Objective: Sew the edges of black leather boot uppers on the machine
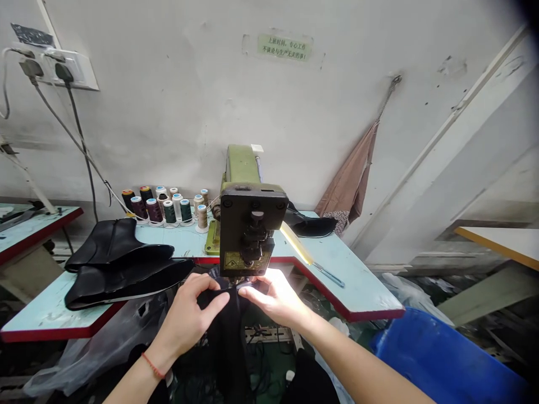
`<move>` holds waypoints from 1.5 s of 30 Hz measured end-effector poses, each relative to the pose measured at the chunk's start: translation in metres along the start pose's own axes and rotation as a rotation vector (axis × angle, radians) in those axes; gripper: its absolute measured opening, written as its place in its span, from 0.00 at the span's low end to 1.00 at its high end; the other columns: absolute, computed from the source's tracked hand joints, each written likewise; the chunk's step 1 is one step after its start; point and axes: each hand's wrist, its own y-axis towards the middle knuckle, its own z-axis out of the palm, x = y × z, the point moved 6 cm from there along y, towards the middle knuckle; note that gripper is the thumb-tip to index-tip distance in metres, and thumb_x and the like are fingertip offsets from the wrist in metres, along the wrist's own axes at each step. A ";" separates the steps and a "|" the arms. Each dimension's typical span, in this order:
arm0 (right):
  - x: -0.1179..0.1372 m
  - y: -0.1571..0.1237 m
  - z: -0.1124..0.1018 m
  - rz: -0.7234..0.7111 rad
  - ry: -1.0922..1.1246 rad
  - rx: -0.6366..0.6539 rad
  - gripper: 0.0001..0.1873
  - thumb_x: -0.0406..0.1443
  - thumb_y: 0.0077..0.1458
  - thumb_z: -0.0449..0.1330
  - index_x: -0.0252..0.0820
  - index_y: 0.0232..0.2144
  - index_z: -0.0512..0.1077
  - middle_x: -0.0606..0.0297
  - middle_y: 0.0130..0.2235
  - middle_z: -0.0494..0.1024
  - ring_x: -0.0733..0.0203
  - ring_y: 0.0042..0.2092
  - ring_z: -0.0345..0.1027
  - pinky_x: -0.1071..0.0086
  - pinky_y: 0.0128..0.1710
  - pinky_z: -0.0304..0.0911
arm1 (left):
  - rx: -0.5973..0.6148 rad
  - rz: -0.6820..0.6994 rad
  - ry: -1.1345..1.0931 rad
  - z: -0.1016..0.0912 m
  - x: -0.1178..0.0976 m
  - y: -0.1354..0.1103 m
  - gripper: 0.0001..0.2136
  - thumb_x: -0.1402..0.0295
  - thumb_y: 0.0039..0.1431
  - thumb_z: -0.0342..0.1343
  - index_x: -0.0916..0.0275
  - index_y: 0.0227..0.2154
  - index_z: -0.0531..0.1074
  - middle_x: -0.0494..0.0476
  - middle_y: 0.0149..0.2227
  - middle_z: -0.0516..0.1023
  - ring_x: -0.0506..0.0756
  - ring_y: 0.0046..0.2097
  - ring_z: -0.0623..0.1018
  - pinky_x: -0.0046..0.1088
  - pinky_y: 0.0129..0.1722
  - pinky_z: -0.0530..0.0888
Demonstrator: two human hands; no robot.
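Observation:
A green sewing machine (243, 168) with a black front plate stands at the middle of the bench. Under its needle area lies a black boot upper (229, 342), which hangs down below the machine head. My left hand (194, 307) pinches the upper's edge on the left, thumb and fingers closed on it. From the right, my right hand (275, 296) grips the same piece close to the needle, with its fingertips partly hidden behind the machine head. The needle and the stitching point are hard to make out.
Black boot uppers (113, 261) are stacked at the left. Several thread spools (169, 213) stand behind them. Thread snips (328, 274) lie on the light-blue table (362, 286) at the right. A brown cloth (351, 174) hangs on the wall; a blue bin (442, 359) stands lower right.

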 end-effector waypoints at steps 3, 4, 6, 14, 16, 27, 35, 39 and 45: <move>0.005 -0.001 -0.003 -0.060 0.027 0.006 0.05 0.38 0.56 0.62 0.42 0.32 0.76 0.64 0.35 0.80 0.58 0.38 0.72 0.65 0.42 0.67 | -0.054 -0.022 0.055 0.003 -0.007 0.001 0.13 0.54 0.50 0.62 0.58 0.26 0.72 0.52 0.32 0.72 0.56 0.36 0.73 0.35 0.39 0.68; 0.005 -0.001 -0.004 -0.066 0.039 0.005 0.05 0.38 0.56 0.62 0.43 0.32 0.76 0.64 0.36 0.81 0.57 0.39 0.73 0.64 0.43 0.68 | -0.073 -0.031 0.039 0.004 -0.007 0.002 0.13 0.54 0.49 0.62 0.58 0.25 0.71 0.51 0.30 0.72 0.56 0.35 0.73 0.34 0.38 0.68; 0.003 0.000 -0.004 -0.050 0.044 0.005 0.05 0.38 0.55 0.63 0.42 0.32 0.76 0.64 0.36 0.81 0.57 0.39 0.73 0.65 0.42 0.68 | -0.095 -0.042 -0.024 0.006 -0.004 0.003 0.13 0.54 0.48 0.63 0.58 0.23 0.71 0.51 0.30 0.71 0.55 0.34 0.73 0.33 0.38 0.68; 0.000 0.007 -0.001 0.117 0.359 0.096 0.14 0.42 0.49 0.68 0.42 0.37 0.77 0.63 0.38 0.82 0.54 0.44 0.74 0.62 0.45 0.69 | -0.180 -0.064 -0.153 0.009 0.000 -0.002 0.14 0.55 0.48 0.63 0.58 0.21 0.69 0.49 0.27 0.70 0.54 0.32 0.71 0.31 0.37 0.68; -0.003 0.006 -0.006 0.173 0.387 0.082 0.15 0.44 0.45 0.70 0.41 0.34 0.77 0.63 0.34 0.81 0.53 0.41 0.75 0.61 0.42 0.70 | -0.195 -0.089 -0.186 0.012 0.002 -0.004 0.14 0.54 0.48 0.63 0.58 0.21 0.69 0.49 0.26 0.70 0.54 0.32 0.70 0.31 0.37 0.67; -0.028 -0.022 0.000 0.277 0.575 -0.162 0.12 0.40 0.42 0.70 0.43 0.30 0.76 0.67 0.32 0.76 0.61 0.35 0.70 0.67 0.37 0.66 | -0.165 -0.099 -0.388 0.008 0.025 -0.004 0.14 0.58 0.47 0.65 0.60 0.21 0.67 0.48 0.29 0.66 0.51 0.34 0.68 0.28 0.37 0.66; -0.008 -0.024 0.024 0.285 0.614 -0.333 0.12 0.39 0.40 0.68 0.44 0.25 0.69 0.70 0.25 0.69 0.64 0.28 0.62 0.68 0.31 0.63 | -0.239 -0.217 -0.574 -0.005 0.049 -0.014 0.16 0.56 0.41 0.69 0.61 0.23 0.71 0.51 0.34 0.72 0.52 0.38 0.70 0.25 0.38 0.69; -0.002 -0.024 0.035 0.327 0.639 -0.399 0.12 0.38 0.38 0.68 0.42 0.22 0.67 0.70 0.24 0.69 0.65 0.27 0.61 0.69 0.30 0.60 | -0.269 -0.257 -0.569 -0.015 0.053 -0.014 0.19 0.53 0.38 0.70 0.61 0.24 0.72 0.52 0.34 0.74 0.54 0.40 0.72 0.28 0.41 0.72; -0.013 -0.044 0.054 0.395 0.680 -0.483 0.13 0.38 0.40 0.69 0.40 0.24 0.69 0.70 0.26 0.69 0.66 0.29 0.61 0.70 0.31 0.61 | -0.539 -0.377 -0.394 -0.015 0.096 -0.094 0.23 0.47 0.43 0.65 0.57 0.37 0.72 0.54 0.39 0.77 0.58 0.44 0.76 0.33 0.47 0.73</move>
